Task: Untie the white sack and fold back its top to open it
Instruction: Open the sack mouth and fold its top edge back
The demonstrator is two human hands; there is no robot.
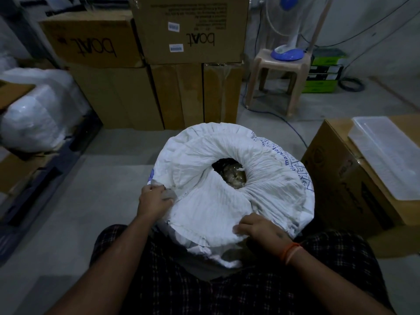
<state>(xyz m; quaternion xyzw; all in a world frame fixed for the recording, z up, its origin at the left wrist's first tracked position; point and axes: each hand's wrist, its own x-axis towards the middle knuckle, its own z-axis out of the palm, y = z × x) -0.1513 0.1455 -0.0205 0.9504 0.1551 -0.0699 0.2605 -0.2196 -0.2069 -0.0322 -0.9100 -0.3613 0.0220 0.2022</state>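
The white sack point(227, 192) stands upright on the floor right in front of me, between my knees. Its top is turned outward and down into a thick rolled rim with blue print on the right side. A small dark opening point(229, 176) at the centre shows brownish contents in clear plastic. My left hand point(154, 201) grips the folded rim on the sack's left side. My right hand point(256, 228), with an orange thread at the wrist, grips the rim at the near edge. No tie or cord is visible.
Stacked cardboard boxes point(181, 42) stand behind the sack. A plastic stool point(277, 80) carrying a fan base is at the back right. A carton point(354, 178) with a clear lidded tray on top sits close on the right. White plastic bags point(38, 110) lie on the left.
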